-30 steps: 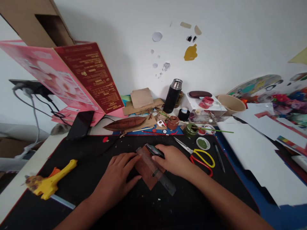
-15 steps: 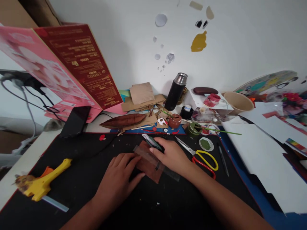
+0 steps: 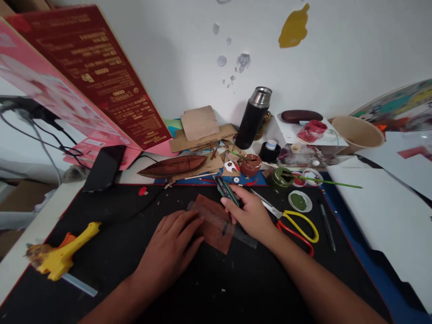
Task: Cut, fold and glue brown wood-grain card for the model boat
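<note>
My right hand grips a dark green utility knife, its tip pointing up and away to the left. The knife is above the far right corner of a brown painted sheet. Across that sheet lies a clear ruler, slanting down to the right and partly under my right hand. My left hand lies with fingers stretched out, the fingertips on the left end of the ruler and the sheet's left edge. Scissors with yellow and red handles rest right of my right hand.
A yellow glue gun lies on the black mat at left. Behind are a phone, a brown boat-shaped piece, a black flask and paint jars. A black pen lies at right.
My right hand has shifted slightly, and the knife now stands more upright. My left fingers have straightened a little and the thumb has drawn in. The camera view has tilted down.
</note>
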### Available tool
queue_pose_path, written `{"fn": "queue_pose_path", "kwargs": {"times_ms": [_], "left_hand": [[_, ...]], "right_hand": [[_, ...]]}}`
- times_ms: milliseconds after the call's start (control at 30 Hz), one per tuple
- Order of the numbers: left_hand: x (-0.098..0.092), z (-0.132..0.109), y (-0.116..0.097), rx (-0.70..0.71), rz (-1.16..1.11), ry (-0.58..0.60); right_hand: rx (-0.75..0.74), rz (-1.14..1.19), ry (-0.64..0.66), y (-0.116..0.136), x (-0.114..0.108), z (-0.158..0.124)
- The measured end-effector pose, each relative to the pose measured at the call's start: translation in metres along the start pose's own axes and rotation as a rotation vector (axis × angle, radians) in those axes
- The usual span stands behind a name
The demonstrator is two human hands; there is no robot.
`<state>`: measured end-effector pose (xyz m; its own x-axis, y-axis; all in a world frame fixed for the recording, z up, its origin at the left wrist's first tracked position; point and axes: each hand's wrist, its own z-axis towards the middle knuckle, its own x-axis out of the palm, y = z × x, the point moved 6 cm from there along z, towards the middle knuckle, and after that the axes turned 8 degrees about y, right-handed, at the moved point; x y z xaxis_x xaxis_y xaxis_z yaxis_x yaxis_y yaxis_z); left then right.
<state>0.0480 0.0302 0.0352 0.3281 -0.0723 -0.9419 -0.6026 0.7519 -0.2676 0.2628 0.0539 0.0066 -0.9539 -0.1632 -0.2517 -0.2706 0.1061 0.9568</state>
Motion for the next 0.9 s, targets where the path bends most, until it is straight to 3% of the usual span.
{"fn": "queue_pose_path", "kwargs": {"times_ms": [300,533,900], "left_hand": [[0.0055,0.0111,-0.0058,0.104,0.108,0.025],[0.0077,0.0092,-0.0081,0.099,0.128,-0.004],[0.0085,0.0094,-0.0078,0.092,0.125,0.003]], "right_hand": [[0.026,0.136,0.007,0.005,-0.0034,0.0009],[0.022,0.237,0.007,0.0083,-0.0062,0.0013],[0.046,0.209,-0.005,0.0074,-0.0057,0.0015]]}}
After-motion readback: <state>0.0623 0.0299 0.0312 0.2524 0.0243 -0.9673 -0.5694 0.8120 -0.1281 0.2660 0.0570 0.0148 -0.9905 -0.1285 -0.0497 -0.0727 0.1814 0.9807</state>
